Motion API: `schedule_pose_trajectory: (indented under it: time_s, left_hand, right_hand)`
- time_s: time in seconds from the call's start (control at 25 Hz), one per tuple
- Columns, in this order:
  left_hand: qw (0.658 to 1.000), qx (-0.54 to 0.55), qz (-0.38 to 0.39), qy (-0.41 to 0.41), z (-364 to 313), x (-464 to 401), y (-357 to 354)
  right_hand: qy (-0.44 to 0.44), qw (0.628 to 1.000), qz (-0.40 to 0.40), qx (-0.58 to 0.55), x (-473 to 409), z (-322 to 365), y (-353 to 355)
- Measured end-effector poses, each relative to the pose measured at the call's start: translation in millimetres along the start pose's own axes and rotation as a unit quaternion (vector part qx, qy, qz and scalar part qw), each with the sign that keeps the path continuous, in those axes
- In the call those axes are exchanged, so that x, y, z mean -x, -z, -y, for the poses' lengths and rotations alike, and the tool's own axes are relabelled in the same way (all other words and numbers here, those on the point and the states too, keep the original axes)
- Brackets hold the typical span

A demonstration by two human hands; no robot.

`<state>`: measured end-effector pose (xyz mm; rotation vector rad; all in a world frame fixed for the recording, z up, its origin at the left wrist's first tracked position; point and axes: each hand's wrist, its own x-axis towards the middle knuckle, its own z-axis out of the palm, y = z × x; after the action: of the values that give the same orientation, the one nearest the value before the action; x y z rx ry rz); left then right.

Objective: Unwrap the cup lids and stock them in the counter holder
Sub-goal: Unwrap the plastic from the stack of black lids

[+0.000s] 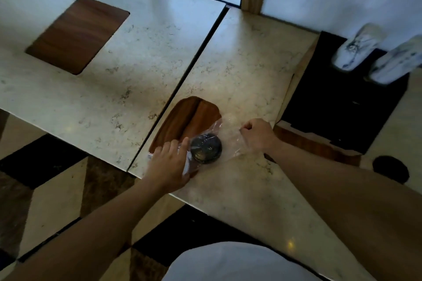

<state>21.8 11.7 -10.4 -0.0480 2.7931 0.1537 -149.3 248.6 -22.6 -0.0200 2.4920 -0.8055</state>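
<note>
The black cup lids (206, 151) are lying on the bench (242, 57), wrapped in clear plastic wrap (230, 138) being pinched by the clenched right hand (259, 136); the left hand (167, 164), fingers released, is steadying it. Nothing is being stocked yet.

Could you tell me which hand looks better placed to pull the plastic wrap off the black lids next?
Probably the right hand: it is closed on the loose end of the clear wrap, clear of the black lids. The left hand lies flat beside the lids, better suited to steadying them.
</note>
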Motion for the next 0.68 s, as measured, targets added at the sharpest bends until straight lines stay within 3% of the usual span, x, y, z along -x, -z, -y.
schedule_pose_trajectory:
  time_s: [0.36, 0.68]
  left_hand:
    - [0.976, -0.113, 0.024, -0.183, -68, -34, 6]
    - [0.943, -0.156, 0.044, -0.291, -125, -54, 0]
  right_hand:
    - [-0.116, 0.980, -0.073, -0.142, 87, -123, 19]
    - [-0.183, 0.952, -0.128, -0.211, 146, -183, 25]
